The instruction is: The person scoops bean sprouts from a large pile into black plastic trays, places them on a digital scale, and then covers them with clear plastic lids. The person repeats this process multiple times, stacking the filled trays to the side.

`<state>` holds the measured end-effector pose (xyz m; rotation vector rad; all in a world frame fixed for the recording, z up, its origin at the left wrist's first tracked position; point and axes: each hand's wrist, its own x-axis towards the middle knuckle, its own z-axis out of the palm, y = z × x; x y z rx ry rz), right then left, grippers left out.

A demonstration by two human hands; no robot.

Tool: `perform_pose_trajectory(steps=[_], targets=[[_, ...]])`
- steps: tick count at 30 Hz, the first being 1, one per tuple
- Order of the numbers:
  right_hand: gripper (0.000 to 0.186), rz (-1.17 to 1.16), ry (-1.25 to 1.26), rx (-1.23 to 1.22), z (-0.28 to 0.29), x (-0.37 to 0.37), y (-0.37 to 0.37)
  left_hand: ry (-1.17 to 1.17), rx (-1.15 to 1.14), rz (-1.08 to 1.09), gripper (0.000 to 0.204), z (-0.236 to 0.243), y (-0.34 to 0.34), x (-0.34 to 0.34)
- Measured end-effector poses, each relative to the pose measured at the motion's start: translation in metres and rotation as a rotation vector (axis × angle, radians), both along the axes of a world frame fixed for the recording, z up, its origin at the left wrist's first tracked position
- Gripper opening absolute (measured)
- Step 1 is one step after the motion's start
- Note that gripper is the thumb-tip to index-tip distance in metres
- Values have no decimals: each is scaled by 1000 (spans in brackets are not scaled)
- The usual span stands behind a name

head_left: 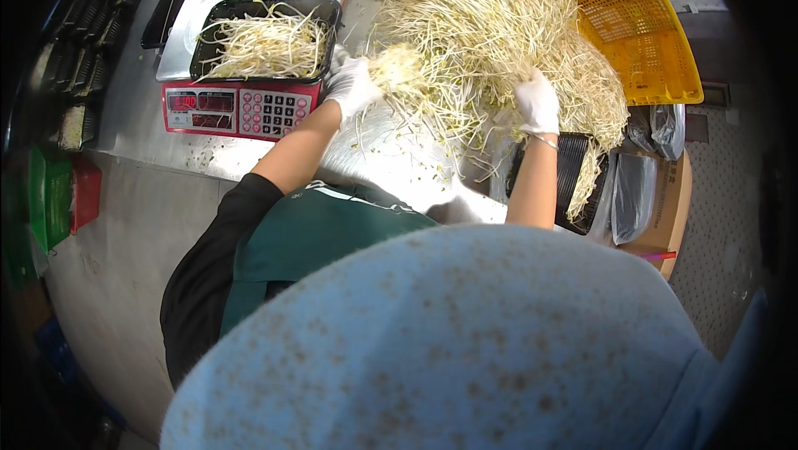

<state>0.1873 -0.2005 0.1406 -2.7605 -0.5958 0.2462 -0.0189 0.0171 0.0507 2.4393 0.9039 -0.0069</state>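
My left hand (352, 88), in a white glove, is closed round a clump of bean sprouts (397, 70) just right of the scale; part of its fingers is hidden. Beside it, a black tray (199, 61) filled with bean sprouts (270, 43) sits on the metal plate of a red digital scale (241, 109). My right hand (539, 103), gloved too and with a band at the wrist, grips sprouts at the front of a large heap of bean sprouts (499, 18). Loose strands spread over the metal table (366, 147) between my hands.
A yellow perforated crate (652, 43) lies tipped behind the heap. Stacked black trays (559, 169) stand by my right forearm, with plastic bags (633, 192) and a cardboard box (672, 209) beyond. More black trays (87, 22) line the left; green (51, 196) and red bins (86, 192) sit lower.
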Motion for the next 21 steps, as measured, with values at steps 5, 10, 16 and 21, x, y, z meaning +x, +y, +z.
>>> perform_pose_trajectory(steps=[5, 10, 16, 21], targets=[[63, 277, 269, 322, -82, -17, 36, -107, -115, -128, 41, -5, -11, -14], [69, 160, -38, 128, -105, -53, 45, 4, -15, -365, 38, -3, -18, -49], [47, 145, 724, 610, -68, -29, 23, -225, 177, -813, 47, 9, -28, -77], [84, 414, 835, 359, -61, -62, 24, -141, 319, -835, 86, 6, -20, -90]])
